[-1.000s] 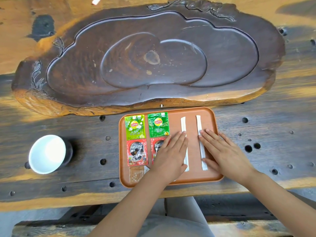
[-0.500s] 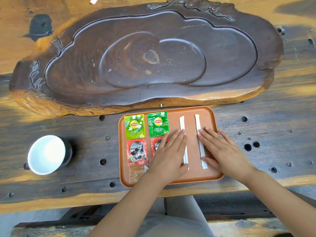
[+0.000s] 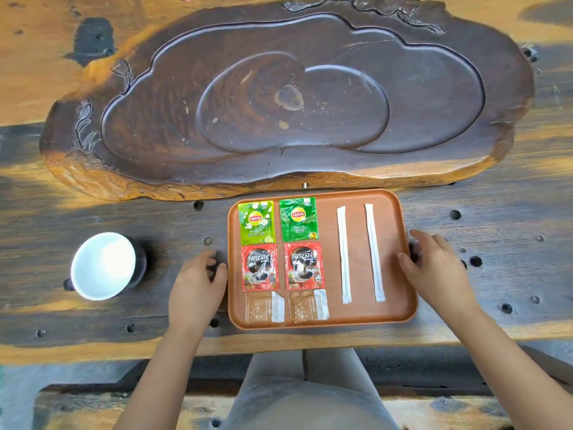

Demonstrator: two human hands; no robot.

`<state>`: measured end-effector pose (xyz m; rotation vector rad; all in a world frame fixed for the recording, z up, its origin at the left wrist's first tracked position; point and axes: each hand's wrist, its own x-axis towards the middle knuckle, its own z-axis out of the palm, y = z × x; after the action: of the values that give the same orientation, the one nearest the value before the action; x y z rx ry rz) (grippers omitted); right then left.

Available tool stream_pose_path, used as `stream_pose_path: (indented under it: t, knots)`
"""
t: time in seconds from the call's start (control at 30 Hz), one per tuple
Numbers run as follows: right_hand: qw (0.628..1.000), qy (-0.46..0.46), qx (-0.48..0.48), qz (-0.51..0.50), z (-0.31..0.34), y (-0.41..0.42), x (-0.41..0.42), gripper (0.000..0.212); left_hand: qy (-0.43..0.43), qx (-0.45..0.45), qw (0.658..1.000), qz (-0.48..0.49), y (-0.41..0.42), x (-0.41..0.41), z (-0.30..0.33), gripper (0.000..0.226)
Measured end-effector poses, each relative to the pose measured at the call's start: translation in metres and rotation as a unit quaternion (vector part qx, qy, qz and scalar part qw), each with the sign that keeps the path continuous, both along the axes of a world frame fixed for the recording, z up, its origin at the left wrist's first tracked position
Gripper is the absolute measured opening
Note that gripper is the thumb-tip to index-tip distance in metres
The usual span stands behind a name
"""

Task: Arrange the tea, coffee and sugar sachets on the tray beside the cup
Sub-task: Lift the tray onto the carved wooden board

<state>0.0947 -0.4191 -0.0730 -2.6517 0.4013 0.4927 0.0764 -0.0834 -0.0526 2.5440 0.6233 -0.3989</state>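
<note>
While both hands flank it, a terracotta-coloured tray (image 3: 322, 323) sits on a dark, hole-pocked wooden table (image 3: 496, 218), seen from the head camera looking down over the person's lap. The left hand (image 3: 197, 287) rests at the tray's left edge, fingers curled and blurred; whether it grips the rim cannot be told. The right hand (image 3: 434, 268) sits at the tray's right edge, fingers loosely spread against the rim and holding no sachet.

Between the two hands, the sachets lie flat in tidy rows. Nearest the left hand are two columns: a light green Lipton tea sachet (image 3: 256, 222) and a darker green Lipton tea sachet (image 3: 299, 219) on the far side, two red Nescafe coffee sachets (image 3: 259, 267) (image 3: 304, 265) just below them, and two brown sugar sachets (image 3: 264, 307) (image 3: 308, 306) closest to the person. Nearer the right hand, two long white stick sachets (image 3: 344, 254) (image 3: 374, 252) lie parallel and apart.

Left of the left hand, and apart from it, stands a white-lined cup (image 3: 104, 265) with a dark outside. Beyond the hands, a large carved dark wooden tea board (image 3: 279, 97) spans the table, its near edge just beside the tray's far rim.
</note>
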Motion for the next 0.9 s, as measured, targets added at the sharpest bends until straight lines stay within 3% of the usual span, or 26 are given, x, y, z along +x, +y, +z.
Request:
stream_pose_path:
  t: [0.23,0.5,0.73,0.9]
  knots:
    - [0.998,0.023,0.035,-0.037,0.001,0.008,-0.002,0.039,0.076,-0.147,0.984,0.062,0.007,-0.002,-0.01,0.02]
    - [0.991,0.017,0.098,-0.088,0.011,0.013,0.0,0.045,0.034,-0.18,0.976,0.121,0.01,-0.003,-0.011,0.026]
    - [0.98,0.03,0.154,-0.119,0.032,0.012,0.003,0.04,0.003,-0.257,0.961,0.104,0.031,-0.009,0.013,0.028]
    - [0.979,0.015,0.172,-0.108,0.048,0.014,0.009,0.042,-0.027,-0.263,0.957,0.116,0.038,-0.011,0.025,0.025]
